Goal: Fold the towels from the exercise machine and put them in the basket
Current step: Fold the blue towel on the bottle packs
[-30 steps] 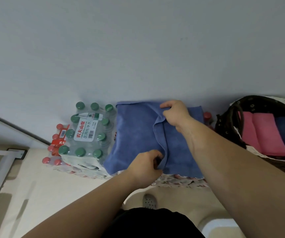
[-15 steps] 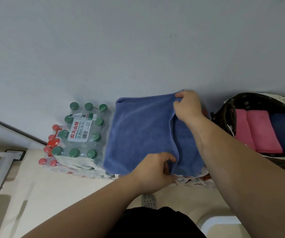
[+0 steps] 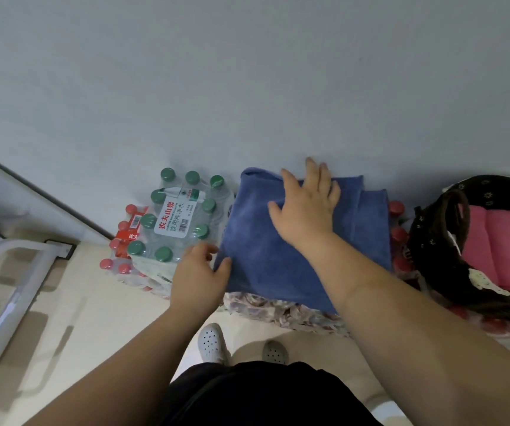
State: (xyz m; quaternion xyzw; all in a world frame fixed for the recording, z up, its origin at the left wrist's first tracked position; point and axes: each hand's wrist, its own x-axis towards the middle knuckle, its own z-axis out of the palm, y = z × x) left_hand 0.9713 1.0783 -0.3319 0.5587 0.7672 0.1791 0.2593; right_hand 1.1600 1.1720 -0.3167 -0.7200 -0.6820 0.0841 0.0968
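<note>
A blue towel (image 3: 263, 256) lies folded on a pack of bottles against the wall. My right hand (image 3: 306, 210) rests flat on its upper middle, fingers spread, pressing it down. At the towel's lower left corner my left hand (image 3: 198, 278) pinches the edge, thumb on top. To the right stands a dark basket (image 3: 426, 241) holding folded pink towels (image 3: 499, 241); a dark blue one shows at the frame's edge.
A shrink-wrapped pack of green-capped water bottles (image 3: 180, 219) stands left of the towel, with red-capped bottles (image 3: 124, 229) beside it. A white metal frame (image 3: 17, 287) crosses the floor at the left. My shoes (image 3: 212, 342) are on the beige floor below.
The towel's flap was carried over to the left and laid flat. My right hand let go and now presses with an open palm; my left hand moved to the left corner.
</note>
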